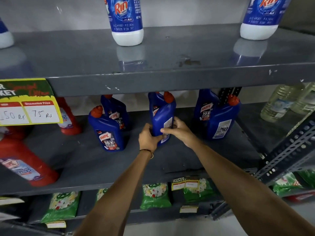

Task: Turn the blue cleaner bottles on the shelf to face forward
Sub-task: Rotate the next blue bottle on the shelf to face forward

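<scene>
Several blue Harpic cleaner bottles with red caps stand on the middle grey shelf (102,167). My left hand (149,137) and my right hand (179,132) both grip the centre front bottle (162,114), which shows its back label toward me. Another bottle stands hidden behind it. To the left, a front bottle (107,132) and the one behind it (116,113) show their Harpic logos forward. On the right, the front bottle (221,121) shows its back label, and the bottle behind it (205,108) faces forward.
Red cleaner bottles (25,164) stand at the shelf's left under a yellow price tag (29,106). White and blue Rin bottles (127,21) sit on the upper shelf. Clear bottles (281,103) stand far right beside a slotted steel upright (286,150). Green packets (63,206) fill the lower shelf.
</scene>
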A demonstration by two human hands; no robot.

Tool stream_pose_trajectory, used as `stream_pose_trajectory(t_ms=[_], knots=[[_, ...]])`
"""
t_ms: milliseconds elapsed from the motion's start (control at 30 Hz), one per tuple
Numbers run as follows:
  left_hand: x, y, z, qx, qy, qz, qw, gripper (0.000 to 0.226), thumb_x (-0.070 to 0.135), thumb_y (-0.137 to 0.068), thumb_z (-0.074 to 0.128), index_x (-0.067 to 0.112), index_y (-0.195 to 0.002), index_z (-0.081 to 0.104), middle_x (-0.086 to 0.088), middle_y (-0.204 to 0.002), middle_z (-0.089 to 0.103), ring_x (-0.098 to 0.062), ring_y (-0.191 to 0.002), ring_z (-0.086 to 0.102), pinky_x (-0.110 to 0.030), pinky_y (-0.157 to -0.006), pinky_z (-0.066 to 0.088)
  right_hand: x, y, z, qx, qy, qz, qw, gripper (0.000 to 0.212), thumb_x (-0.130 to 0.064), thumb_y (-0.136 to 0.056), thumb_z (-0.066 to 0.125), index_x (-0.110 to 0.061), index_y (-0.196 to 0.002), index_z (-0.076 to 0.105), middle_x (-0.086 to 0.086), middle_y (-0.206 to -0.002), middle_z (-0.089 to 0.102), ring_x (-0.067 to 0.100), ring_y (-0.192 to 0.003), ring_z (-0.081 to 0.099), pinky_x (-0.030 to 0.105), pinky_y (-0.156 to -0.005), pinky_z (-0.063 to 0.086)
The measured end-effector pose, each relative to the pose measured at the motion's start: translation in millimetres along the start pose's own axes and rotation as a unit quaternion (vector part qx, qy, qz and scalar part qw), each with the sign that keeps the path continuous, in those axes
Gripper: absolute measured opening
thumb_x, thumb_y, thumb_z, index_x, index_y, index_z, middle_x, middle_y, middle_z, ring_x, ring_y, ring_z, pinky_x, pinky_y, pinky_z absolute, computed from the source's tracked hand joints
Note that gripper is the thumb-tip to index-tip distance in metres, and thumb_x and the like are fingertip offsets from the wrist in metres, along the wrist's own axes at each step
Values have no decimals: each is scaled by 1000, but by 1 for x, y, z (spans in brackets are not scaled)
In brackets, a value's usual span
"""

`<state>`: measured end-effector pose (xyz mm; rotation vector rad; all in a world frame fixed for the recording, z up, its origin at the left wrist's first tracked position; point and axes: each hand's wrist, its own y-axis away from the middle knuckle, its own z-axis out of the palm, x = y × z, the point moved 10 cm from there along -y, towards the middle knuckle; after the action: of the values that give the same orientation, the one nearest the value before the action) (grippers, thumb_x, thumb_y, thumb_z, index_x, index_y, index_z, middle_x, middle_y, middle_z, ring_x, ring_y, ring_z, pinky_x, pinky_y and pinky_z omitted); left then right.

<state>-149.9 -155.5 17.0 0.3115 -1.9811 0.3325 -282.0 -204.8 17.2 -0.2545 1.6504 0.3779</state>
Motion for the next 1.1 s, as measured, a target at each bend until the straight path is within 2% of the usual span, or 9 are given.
stream_pose_trajectory(t_ms=[100, 167, 267, 367, 467, 600, 733, 933, 1100], knots=[[11, 8, 0, 33, -34, 40, 998, 43, 26, -59, 81, 16, -84, 48, 3, -79, 61, -16, -68, 57, -18, -52, 38, -5, 0, 8, 18, -14, -10, 1000, 71, -14, -62, 81, -21, -123, 46, 0, -116, 63, 14, -106, 60, 29, -84, 53], [13, 10, 1, 22, -34, 50, 998, 45, 29, -57, 83, 18, -84, 47, 5, -77, 59, -12, -66, 55, -16, -51, 37, -9, 2, 4, 45, -30, -21, 998, 70, -12, -59, 82, -21, -120, 48, 1, -114, 64, 15, -104, 61, 28, -80, 54], [1, -1, 13, -122, 83, -21, 989, 43, 19, -59, 85, 20, -87, 53, 4, -82, 62, -16, -80, 61, -20, -64, 49, -14, 6, -3, 36, -40, -43, 998, 62, -8, -58, 82, -21, -112, 54, 3, -109, 67, 17, -102, 64, 29, -81, 54], [-12, 1, 24, -285, 197, -135, 928, 45, 8, -74, 72, 15, -114, 53, -5, -114, 60, -19, -105, 59, -25, -83, 51, -15, 10, -5, -13, -62, -39, 997, 58, -7, -62, 78, -17, -115, 57, 4, -114, 67, 21, -109, 61, 36, -94, 49], [-16, 10, 30, -350, 259, -181, 882, 49, 7, -82, 62, 11, -128, 46, -7, -122, 57, -19, -110, 58, -33, -96, 48, -19, 14, 1, -88, -101, -29, 991, 45, -6, -66, 73, -21, -107, 62, -3, -105, 70, 16, -105, 63, 26, -88, 52], [-13, 22, 44, -401, 301, -200, 842, 59, 17, -61, 76, 12, -116, 56, -7, -106, 68, -19, -97, 66, -32, -85, 57, -23, 20, 4, -138, -129, -25, 982, 43, 0, -68, 65, -25, -103, 64, -8, -96, 72, 11, -97, 65, 21, -82, 53], [-18, 18, 46, -373, 294, -202, 857, 41, 5, -77, 64, 16, -116, 53, -5, -103, 69, -14, -87, 70, -27, -74, 60, -23, 21, 4, -162, -155, -13, 974, 45, 2, -71, 62, -23, -108, 61, -7, -97, 72, 11, -97, 65, 21, -81, 53], [-23, 11, 44, -280, 288, -199, 894, 55, 8, -75, 71, 13, -124, 47, 1, -109, 62, -13, -93, 66, -21, -66, 59, -16, 15, -5, -122, -211, 1, 970, 37, -1, -80, 59, -12, -115, 56, 6, -115, 62, 22, -113, 57, 33, -94, 50], [-32, 6, 38, -191, 219, -187, 939, 66, 13, -65, 81, 8, -120, 47, -12, -121, 60, -17, -94, 65, -24, -66, 59, -8, 15, -11, -113, -166, 4, 980, 44, -7, -84, 58, -13, -127, 50, 10, -128, 57, 23, -122, 53, 37, -101, 45]])
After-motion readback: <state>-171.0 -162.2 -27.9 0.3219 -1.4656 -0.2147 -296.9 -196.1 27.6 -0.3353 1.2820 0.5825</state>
